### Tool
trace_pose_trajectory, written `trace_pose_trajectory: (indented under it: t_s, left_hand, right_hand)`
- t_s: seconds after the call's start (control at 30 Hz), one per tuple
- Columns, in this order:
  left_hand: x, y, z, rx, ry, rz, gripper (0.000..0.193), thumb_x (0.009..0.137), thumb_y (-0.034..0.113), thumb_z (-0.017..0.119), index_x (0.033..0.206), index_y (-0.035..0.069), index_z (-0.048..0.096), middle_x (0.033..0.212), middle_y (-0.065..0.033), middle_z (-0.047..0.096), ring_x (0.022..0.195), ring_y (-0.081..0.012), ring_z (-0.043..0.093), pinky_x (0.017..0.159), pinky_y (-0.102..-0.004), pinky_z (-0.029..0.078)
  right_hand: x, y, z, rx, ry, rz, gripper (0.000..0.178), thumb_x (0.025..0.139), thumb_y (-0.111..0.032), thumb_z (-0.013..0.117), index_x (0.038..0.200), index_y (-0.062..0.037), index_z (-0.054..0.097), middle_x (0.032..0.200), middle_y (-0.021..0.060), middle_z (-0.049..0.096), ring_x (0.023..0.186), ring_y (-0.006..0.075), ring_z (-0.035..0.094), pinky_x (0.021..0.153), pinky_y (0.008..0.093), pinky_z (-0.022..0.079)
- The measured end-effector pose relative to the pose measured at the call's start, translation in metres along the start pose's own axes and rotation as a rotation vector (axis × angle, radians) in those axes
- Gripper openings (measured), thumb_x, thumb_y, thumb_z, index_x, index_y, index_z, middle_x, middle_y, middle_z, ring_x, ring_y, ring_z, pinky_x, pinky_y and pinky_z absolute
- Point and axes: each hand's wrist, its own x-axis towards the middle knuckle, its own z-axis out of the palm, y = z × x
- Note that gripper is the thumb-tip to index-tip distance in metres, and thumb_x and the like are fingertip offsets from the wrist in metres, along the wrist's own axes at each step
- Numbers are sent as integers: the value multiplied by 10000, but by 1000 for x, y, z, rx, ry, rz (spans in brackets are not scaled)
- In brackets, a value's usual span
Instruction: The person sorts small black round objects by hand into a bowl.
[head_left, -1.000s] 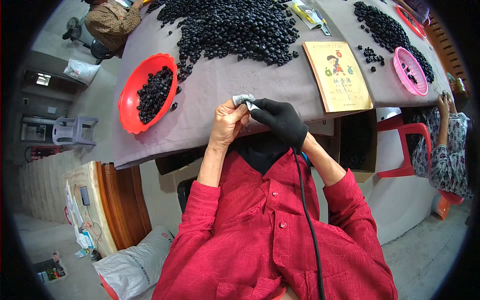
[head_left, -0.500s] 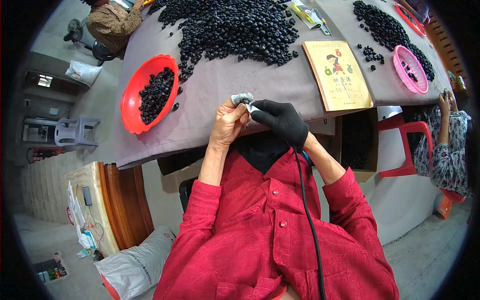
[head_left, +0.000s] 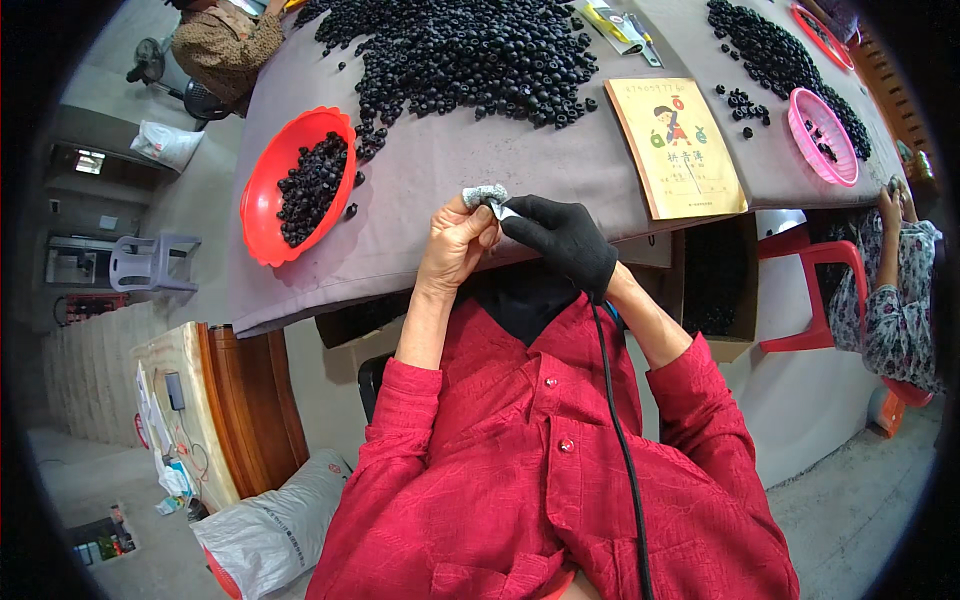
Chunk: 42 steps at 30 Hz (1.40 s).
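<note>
Grey lump (head_left: 484, 193) pinched in bare left hand (head_left: 455, 245) above table edge (head_left: 420, 270); gloved right hand (head_left: 560, 240) closed around corded tool, tip touching. Could slip, nicking fingers.

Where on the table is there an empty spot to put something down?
The bare grey cloth between the red bowl and the yellow booklet, just ahead of the hands, is free. A narrow strip lies between booklet and pink basket. Farther back it is crowded with the black bead pile.
</note>
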Motion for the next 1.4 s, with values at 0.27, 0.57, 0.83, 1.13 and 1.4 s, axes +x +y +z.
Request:
trace_pose_trajectory:
  t_s: [0.27,0.57,0.83,1.13,1.4]
  left_hand:
    - [0,-1,-1,13,-8,6,170,860,98,564,1001,10,601,655,-4,538,539,-79,452,512,-217,387]
    - [1,0,3,35,19,7,166,862,89,558,1001,10,603,663,-3,543,544,-75,451,520,-209,382]
    - [-3,5,5,79,68,-21,146,867,113,545,956,12,602,666,-45,584,538,-103,529,471,-210,398]
    - [-22,49,-4,427,370,254,143,798,26,581,932,7,625,708,-55,612,518,-89,546,463,-205,430]
    - [-36,134,-69,570,708,502,210,741,13,673,941,16,608,662,-15,594,449,-52,479,389,-172,330]
  right_hand:
    - [0,0,2,-18,28,-23,342,863,-282,548,1083,-22,584,928,133,645,834,144,600,752,298,462]
    - [4,3,0,-20,39,-25,309,867,-265,539,1049,-20,592,899,121,642,803,141,594,734,292,460]
    - [2,2,1,-60,28,-81,313,869,-269,534,1057,-23,582,909,111,629,834,136,588,753,275,448]
    - [0,-5,6,-117,64,37,315,844,-241,565,1044,1,581,902,142,644,830,143,594,747,296,460]
    - [-1,-8,8,-147,64,29,352,840,-269,577,1071,-3,572,899,155,643,837,156,602,751,304,461]
